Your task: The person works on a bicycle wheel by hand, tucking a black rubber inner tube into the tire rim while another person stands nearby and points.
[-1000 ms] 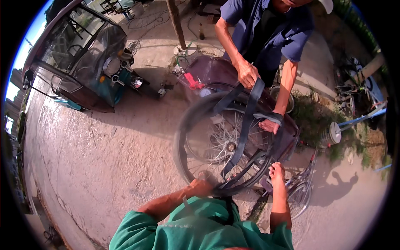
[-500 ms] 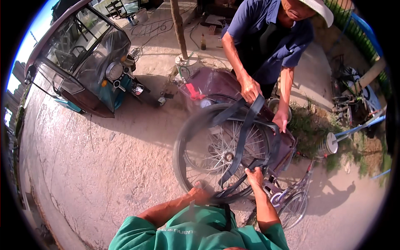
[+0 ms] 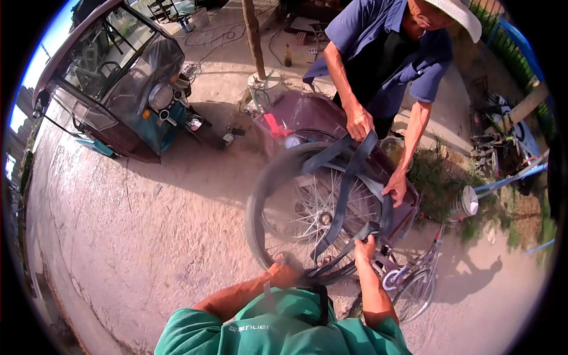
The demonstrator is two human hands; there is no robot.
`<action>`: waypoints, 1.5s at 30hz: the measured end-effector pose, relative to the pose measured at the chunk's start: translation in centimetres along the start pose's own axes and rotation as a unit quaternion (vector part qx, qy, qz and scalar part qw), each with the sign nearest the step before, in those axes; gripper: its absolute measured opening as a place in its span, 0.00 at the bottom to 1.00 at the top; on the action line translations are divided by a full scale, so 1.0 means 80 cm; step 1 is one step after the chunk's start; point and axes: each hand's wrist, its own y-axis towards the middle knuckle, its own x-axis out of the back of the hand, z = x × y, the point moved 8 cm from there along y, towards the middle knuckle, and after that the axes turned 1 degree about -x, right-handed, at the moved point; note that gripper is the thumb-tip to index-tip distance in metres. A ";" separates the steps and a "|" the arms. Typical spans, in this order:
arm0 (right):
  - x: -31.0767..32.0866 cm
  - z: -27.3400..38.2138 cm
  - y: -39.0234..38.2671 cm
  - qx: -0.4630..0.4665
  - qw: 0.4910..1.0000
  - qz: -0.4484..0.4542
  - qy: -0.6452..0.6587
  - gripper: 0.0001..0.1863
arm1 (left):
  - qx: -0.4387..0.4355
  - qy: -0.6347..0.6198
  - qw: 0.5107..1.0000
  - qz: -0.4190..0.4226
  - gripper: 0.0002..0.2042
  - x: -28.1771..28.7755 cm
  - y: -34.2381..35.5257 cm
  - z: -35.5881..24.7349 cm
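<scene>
My left hand (image 3: pixel 283 273) is at the lower edge of a spoked bicycle wheel (image 3: pixel 325 218) with a black tyre, its fingers blurred. My right hand (image 3: pixel 364 247) is closed on a dark, flat rubber inner tube (image 3: pixel 337 222), which hangs in loops across the spokes. Opposite me, a co-worker in a blue shirt and pale hat pinches the tube's upper loop with one hand (image 3: pixel 358 123); their other hand (image 3: pixel 395 189) is at the right side of the wheel. Behind the wheel is a maroon metal body (image 3: pixel 296 109) with a red object (image 3: pixel 275 124) on it.
A covered three-wheeler (image 3: pixel 118 94) stands at upper left on the concrete ground (image 3: pixel 130 236). A wooden post (image 3: pixel 252 41) rises behind. A bicycle (image 3: pixel 417 284) is at lower right, with a white bucket (image 3: pixel 467 201) and weeds (image 3: pixel 444 177) above it.
My right hand has moved left from outside the wheel onto the tube. The co-worker's lower hand has shifted along the rim, latest downward, and their face has come further into view.
</scene>
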 end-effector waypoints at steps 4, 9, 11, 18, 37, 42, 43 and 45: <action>-0.011 0.024 -0.003 -0.203 0.864 0.105 0.449 0.22 | 0.002 -0.027 0.999 -0.021 0.20 0.071 -0.028 -0.032; -0.011 0.097 -0.020 -0.222 0.751 0.236 0.575 0.16 | 0.029 -0.104 0.993 -0.055 0.18 0.127 -0.040 -0.059; 0.014 0.145 -0.032 -0.178 0.639 0.358 0.657 0.15 | 0.019 -0.103 0.993 -0.046 0.19 0.115 -0.032 -0.060; 0.082 0.180 -0.001 -0.043 0.536 0.405 0.740 0.20 | 0.037 -0.064 0.997 -0.018 0.20 0.068 -0.021 -0.035; 0.186 0.150 0.068 -0.025 0.956 -0.131 0.262 0.15 | 0.024 -0.063 0.998 0.003 0.18 0.059 -0.010 -0.031; 0.125 0.153 0.034 -0.032 0.950 0.069 0.302 0.17 | 0.031 -0.069 0.997 -0.001 0.19 0.070 -0.021 -0.032; 0.124 0.133 0.025 -0.042 0.958 0.073 0.273 0.16 | 0.020 -0.063 0.998 -0.010 0.19 0.080 -0.025 -0.039; 0.120 0.067 0.007 -0.111 0.973 0.076 0.187 0.17 | 0.005 -0.062 0.998 -0.023 0.19 0.086 -0.027 -0.042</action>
